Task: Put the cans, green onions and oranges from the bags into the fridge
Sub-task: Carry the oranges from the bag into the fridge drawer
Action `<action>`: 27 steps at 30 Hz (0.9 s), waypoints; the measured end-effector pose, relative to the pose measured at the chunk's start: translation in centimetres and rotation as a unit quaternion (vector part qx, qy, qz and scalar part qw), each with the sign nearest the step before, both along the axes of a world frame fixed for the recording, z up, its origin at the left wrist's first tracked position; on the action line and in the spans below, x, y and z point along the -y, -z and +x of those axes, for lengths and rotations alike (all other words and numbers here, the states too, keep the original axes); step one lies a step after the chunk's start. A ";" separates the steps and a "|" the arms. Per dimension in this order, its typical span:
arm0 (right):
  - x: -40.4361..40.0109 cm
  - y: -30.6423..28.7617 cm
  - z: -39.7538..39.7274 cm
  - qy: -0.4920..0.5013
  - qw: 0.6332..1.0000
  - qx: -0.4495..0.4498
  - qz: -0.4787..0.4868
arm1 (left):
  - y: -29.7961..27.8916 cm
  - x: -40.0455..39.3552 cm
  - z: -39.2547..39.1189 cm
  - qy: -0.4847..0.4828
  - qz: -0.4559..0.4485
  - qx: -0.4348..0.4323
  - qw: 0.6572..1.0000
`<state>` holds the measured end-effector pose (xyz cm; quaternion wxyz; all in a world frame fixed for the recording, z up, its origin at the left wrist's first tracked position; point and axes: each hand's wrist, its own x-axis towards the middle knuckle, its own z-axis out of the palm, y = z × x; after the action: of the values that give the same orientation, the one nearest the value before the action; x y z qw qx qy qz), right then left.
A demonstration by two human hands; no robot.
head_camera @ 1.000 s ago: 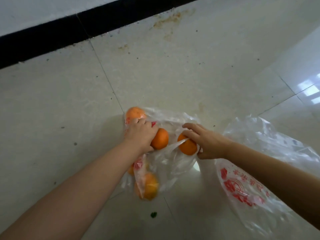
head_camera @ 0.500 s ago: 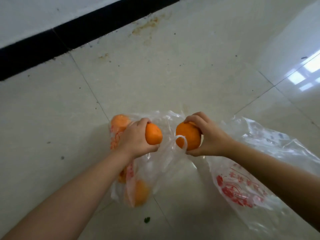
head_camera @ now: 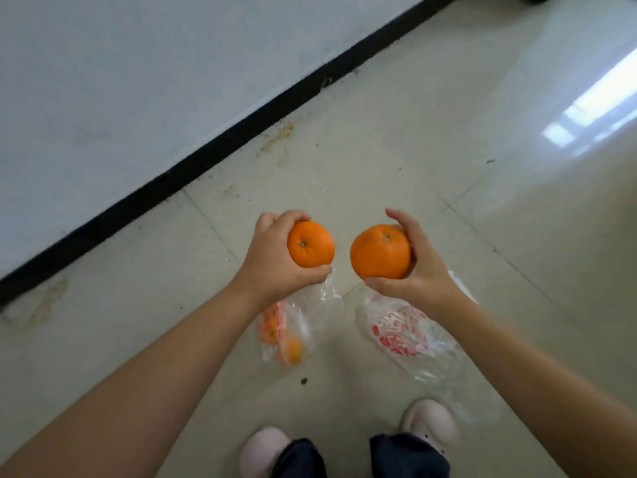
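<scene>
While one orange is held in each of the hands, the step in progress is judged to be the carrying of fruit away from the bags. The left hand (head_camera: 275, 260) is curled around the smaller orange (head_camera: 311, 244), with the thumb below it and the fingers over its far side. The right hand (head_camera: 413, 267) is wrapped around the larger orange (head_camera: 381, 252) in the same manner. Both fruits are kept above the floor (head_camera: 396, 139), near each other but not touching.

Below the hands, two plastic bags are lying on the floor. In the left bag (head_camera: 293, 326) at least one more orange (head_camera: 292, 350) can be seen through the plastic. The right bag (head_camera: 413, 336), with red print, looks flat; what it contains cannot be told. Two slippers (head_camera: 431, 422) are seen at the near edge.

No fridge, cans or green onions are visible. The next move is therefore judged to require a turn towards the fridge, which must be found and opened, although both hands are occupied. Another trip will be needed for the remaining orange.
</scene>
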<state>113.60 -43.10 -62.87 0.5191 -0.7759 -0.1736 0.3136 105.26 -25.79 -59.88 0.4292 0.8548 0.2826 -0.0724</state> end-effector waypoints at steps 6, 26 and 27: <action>5.1 -19.6 1.6 0.087 0.995 0.048 -0.016 | -19.8 3.9 4.3 0.076 0.004 0.051 0.996; 40.3 -65.9 -5.6 0.451 0.799 0.376 -0.129 | -63.3 39.9 11.5 0.444 0.019 0.347 0.826; 42.6 -66.7 -6.3 0.466 0.788 0.378 -0.138 | -63.8 42.3 11.6 0.460 0.007 0.349 0.816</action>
<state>107.33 -85.73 3.84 0.3826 -0.8824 0.0720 -0.2642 116.84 -68.13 3.96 0.4095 0.8561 -0.3121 0.0440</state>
